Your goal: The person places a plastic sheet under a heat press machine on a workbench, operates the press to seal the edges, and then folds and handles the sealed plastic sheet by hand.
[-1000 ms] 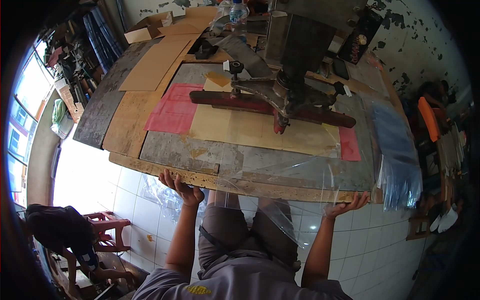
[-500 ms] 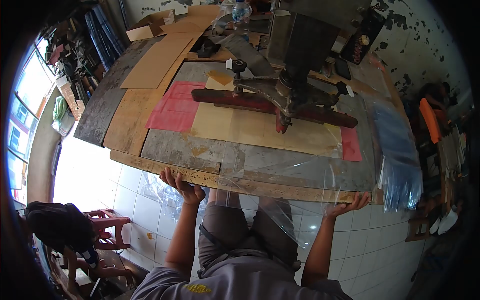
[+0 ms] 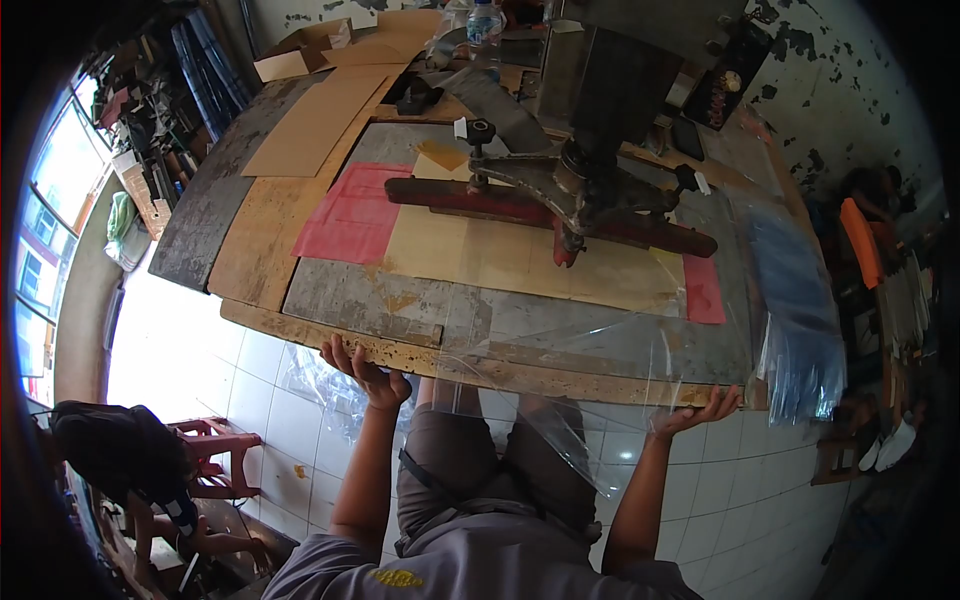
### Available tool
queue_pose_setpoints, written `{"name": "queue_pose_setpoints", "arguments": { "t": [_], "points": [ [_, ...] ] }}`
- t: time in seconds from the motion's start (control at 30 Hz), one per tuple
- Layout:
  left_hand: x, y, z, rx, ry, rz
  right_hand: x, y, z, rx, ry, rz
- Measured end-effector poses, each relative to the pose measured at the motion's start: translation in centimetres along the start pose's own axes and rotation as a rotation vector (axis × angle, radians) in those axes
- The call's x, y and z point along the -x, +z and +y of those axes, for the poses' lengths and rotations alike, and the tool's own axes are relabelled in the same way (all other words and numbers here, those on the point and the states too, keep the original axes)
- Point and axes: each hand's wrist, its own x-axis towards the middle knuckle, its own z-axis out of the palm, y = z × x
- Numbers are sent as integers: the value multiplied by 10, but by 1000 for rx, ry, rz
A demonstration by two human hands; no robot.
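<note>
My left hand (image 3: 368, 378) rests palm up against the front wooden edge (image 3: 510, 378) of the work table, its fingers spread and touching the wood. Farther right, my right hand (image 3: 703, 411) touches the same edge with its fingers stretched out, beside a clear plastic sheet (image 3: 575, 435) that hangs over the edge between the hands. Above the grey board, a metal press head (image 3: 570, 190) with a long red-brown bar stands over a yellowish sheet (image 3: 430, 245). Pink pieces (image 3: 350, 213) lie at both ends of that sheet.
Cardboard (image 3: 310, 125) lies at the left of the table, a bottle (image 3: 484, 25) at the back. Clear plastic sheets (image 3: 795, 310) droop over the right side. Another person (image 3: 120, 455) is at lower left, by a red stool (image 3: 225, 455).
The view has shifted very slightly. Both hands, the hanging plastic and the press head stay in place; the person at lower left has moved a little.
</note>
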Motion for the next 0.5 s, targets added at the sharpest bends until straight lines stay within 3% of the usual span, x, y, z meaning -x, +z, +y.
{"name": "queue_pose_setpoints", "arguments": {
  "t": [0.5],
  "points": [
    [-1, 0, 1, 55, 1, 14, 0, 2, 0, -24, 5, 7]
  ]
}}
